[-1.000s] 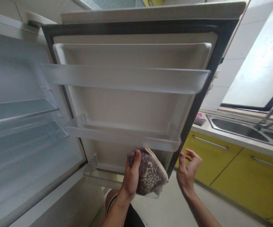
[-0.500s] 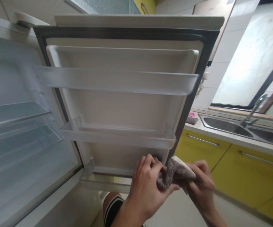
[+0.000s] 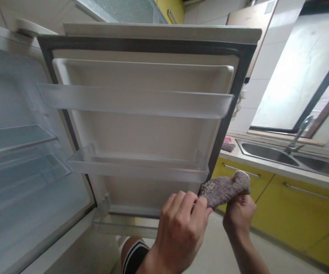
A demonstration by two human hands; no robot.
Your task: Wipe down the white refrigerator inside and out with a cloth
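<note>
A grey-brown cleaning cloth (image 3: 223, 190) is stretched between my two hands, in front of the lower right corner of the open fridge door (image 3: 150, 137). My left hand (image 3: 181, 224) is closed on the cloth's left end, its knuckles facing me. The other end sits in the closed fist of my right hand (image 3: 240, 211), with a fold of cloth standing up above it. Clear door shelves (image 3: 135, 101) run across the inner side of the door. The dark door seal (image 3: 224, 125) passes just behind the cloth.
The fridge interior with glass shelves (image 3: 18, 139) lies at the left. Yellow cabinets (image 3: 304, 213) and a steel sink (image 3: 269, 154) with a tap (image 3: 299, 133) stand at the right. Another folded cloth (image 3: 228, 147) rests on the counter. My knee (image 3: 132, 251) shows below.
The bunched cloth has been drawn out longer between my hands. My right hand has turned and closed into a fist, and my left hand's fingers have wrapped over the cloth.
</note>
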